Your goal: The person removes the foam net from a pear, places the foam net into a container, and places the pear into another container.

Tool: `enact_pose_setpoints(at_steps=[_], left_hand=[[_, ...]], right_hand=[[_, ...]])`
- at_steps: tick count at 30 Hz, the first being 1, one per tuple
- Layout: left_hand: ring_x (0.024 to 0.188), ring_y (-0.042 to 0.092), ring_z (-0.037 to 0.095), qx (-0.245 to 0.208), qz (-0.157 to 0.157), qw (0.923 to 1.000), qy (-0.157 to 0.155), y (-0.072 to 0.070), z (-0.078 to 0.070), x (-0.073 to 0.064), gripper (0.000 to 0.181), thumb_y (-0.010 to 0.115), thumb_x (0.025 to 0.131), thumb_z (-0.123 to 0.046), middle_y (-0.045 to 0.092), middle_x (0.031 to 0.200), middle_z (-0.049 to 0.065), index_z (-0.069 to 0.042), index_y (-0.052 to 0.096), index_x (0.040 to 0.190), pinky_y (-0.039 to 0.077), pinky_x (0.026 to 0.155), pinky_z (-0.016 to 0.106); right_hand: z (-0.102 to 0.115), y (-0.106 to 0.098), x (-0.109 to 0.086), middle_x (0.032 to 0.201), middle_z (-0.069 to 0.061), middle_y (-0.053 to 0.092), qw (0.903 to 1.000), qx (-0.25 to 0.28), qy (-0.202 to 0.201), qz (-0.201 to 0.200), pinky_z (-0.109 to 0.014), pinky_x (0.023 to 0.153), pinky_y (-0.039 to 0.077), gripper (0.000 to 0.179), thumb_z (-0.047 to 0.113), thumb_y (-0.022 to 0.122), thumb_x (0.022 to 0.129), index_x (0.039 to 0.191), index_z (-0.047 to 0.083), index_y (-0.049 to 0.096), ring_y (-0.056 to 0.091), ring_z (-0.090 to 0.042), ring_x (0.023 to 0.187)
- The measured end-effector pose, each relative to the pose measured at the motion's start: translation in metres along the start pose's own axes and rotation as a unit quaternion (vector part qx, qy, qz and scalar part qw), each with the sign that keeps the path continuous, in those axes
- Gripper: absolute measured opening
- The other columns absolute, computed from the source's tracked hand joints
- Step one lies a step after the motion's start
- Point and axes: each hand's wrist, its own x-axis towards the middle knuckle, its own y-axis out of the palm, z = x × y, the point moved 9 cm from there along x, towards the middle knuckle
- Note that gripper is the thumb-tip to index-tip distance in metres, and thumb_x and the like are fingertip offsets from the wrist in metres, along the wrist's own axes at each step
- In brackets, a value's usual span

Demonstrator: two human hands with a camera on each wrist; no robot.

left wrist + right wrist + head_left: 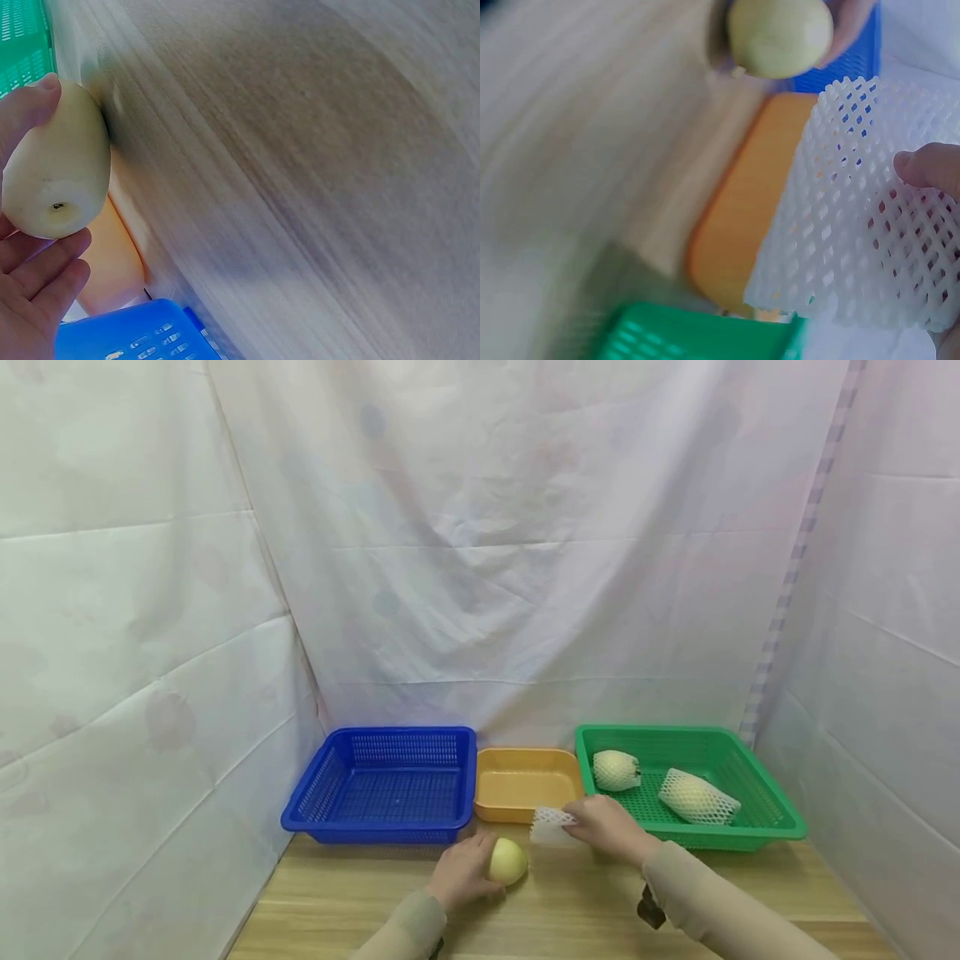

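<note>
My left hand grips a smooth, pale yellow fruit, apple- or pear-like, low over the wooden table in front of the orange tray. In the left wrist view its dimpled end shows, with the thumb on one side and fingers on the other. My right hand pinches a white foam fruit net between thumb and fingers, in front of the green basket's left corner. The net hangs loose in the right wrist view, apart from the fruit. Part of the right hand is hidden behind it.
A blue basket stands at the back left. Beside it sits a shallow orange tray. At the right, a green basket bears two net-wrapped fruits, one at the left and one nearer the middle. White cloth walls the table.
</note>
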Motion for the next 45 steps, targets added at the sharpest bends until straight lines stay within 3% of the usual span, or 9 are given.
enact_pose_setpoints(at_steps=[7,12,18,23,26,32,39,45], left_hand=[[0.099,0.063,0.019,0.001,0.002,1.0000,-0.001,0.003,-0.001,-0.004,0.081,0.085,0.067,-0.043,0.063,0.119,0.003,-0.012,0.054,0.135,0.052,0.083,0.035],[0.101,0.063,0.019,-0.002,0.008,0.9999,-0.012,0.006,0.001,-0.004,0.081,0.086,0.067,-0.044,0.062,0.121,0.002,-0.013,0.054,0.135,0.052,0.084,0.036],[0.101,0.063,0.019,-0.006,0.005,0.9997,-0.021,0.008,0.005,-0.004,0.081,0.086,0.067,-0.044,0.062,0.122,0.002,-0.013,0.055,0.135,0.051,0.085,0.037],[0.101,0.062,0.019,-0.014,0.011,0.9994,-0.031,0.012,0.009,-0.004,0.080,0.085,0.067,-0.044,0.062,0.122,0.002,-0.014,0.055,0.135,0.051,0.085,0.038],[0.102,0.062,0.019,-0.014,0.011,0.9993,-0.032,0.013,0.010,-0.003,0.080,0.086,0.067,-0.044,0.061,0.122,0.002,-0.014,0.054,0.135,0.051,0.085,0.038],[0.101,0.062,0.019,-0.003,0.010,0.9995,-0.031,0.010,0.008,0.000,0.079,0.086,0.066,-0.043,0.062,0.121,0.002,-0.016,0.055,0.134,0.052,0.084,0.037],[0.103,0.062,0.020,-0.008,0.022,0.9991,-0.037,0.007,0.003,0.002,0.079,0.087,0.067,-0.039,0.062,0.122,0.003,-0.015,0.054,0.134,0.051,0.085,0.038],[0.104,0.062,0.020,-0.010,0.018,0.9991,-0.037,0.008,0.004,0.002,0.080,0.087,0.066,-0.039,0.061,0.123,0.002,-0.014,0.054,0.135,0.051,0.085,0.039]], right_hand=[[-0.002,-0.019,0.020,0.066,0.014,0.055,0.9997,-0.001,-0.017,-0.020,-0.023,0.052,0.043,0.013,0.017,0.073,0.086,0.079,0.020,0.062,0.050,0.000,0.057],[-0.004,-0.029,0.034,0.067,0.015,0.056,0.9999,0.009,-0.003,-0.013,-0.024,0.053,0.045,0.012,0.017,0.071,0.088,0.079,0.020,0.064,0.052,0.000,0.058],[-0.010,-0.032,0.050,0.073,0.012,0.061,0.9998,0.011,0.012,-0.013,-0.024,0.055,0.045,0.005,0.017,0.071,0.089,0.093,0.014,0.071,0.053,-0.001,0.061],[-0.021,-0.021,0.060,0.075,0.013,0.060,0.9990,0.026,0.036,-0.006,-0.025,0.056,0.045,0.006,0.018,0.070,0.090,0.094,0.015,0.070,0.052,-0.001,0.062],[-0.028,-0.013,0.066,0.070,0.014,0.056,0.9981,0.035,0.051,-0.001,-0.026,0.055,0.043,0.004,0.019,0.068,0.091,0.087,0.017,0.068,0.048,-0.002,0.058],[-0.043,0.004,0.077,0.062,0.012,0.051,0.9954,0.050,0.082,0.006,-0.028,0.055,0.043,0.019,0.019,0.067,0.092,0.075,0.019,0.061,0.045,-0.005,0.053],[-0.060,0.019,0.082,0.072,0.008,0.062,0.9890,0.082,0.123,-0.001,-0.034,0.066,0.052,0.009,0.014,0.068,0.091,0.082,0.013,0.070,0.059,-0.010,0.065],[-0.063,0.034,0.084,0.055,0.006,0.042,0.9874,0.093,0.127,0.015,-0.030,0.054,0.036,0.030,0.010,0.066,0.090,0.063,0.014,0.052,0.037,-0.009,0.051]])
